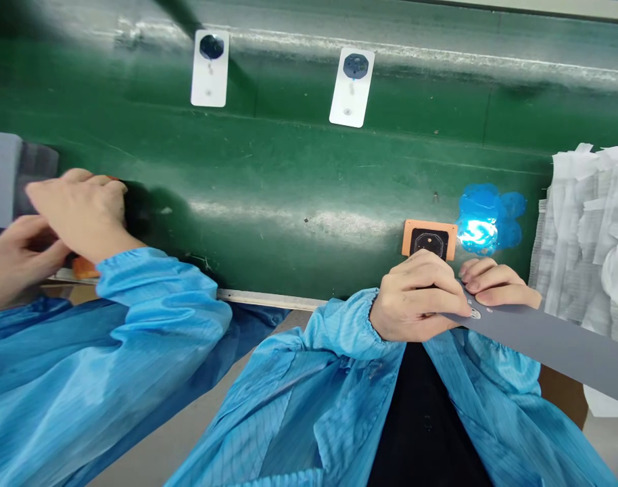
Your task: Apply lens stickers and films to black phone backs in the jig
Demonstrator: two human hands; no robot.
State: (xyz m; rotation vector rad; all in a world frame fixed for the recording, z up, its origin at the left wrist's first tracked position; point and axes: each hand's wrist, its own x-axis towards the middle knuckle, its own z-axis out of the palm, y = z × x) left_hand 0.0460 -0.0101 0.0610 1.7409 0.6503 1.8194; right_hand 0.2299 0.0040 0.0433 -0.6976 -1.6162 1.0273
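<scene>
A long flat grey panel (pixel 552 341) runs from between my hands toward the right edge. My left hand (pixel 420 297) pinches its left end, fingers pressed together beside a small oval cutout. My right hand (pixel 499 284) is closed on the panel's upper edge, with its thumb hidden. Just above my left hand lies an orange block (pixel 409 238) with a black octagonal inset, its lower edge partly covered by the fingers. Round blue shiny films (pixel 479 220) overlap on the green table, right of the block.
Two white plates (pixel 209 81) (pixel 347 101) with dark octagonal pieces lie toward the back of the green table (pixel 289 162). White wrapped sheets (pixel 587 237) are stacked at the right. At the left, a co-worker's hands (pixel 88 210) work beside grey panels (pixel 2 179).
</scene>
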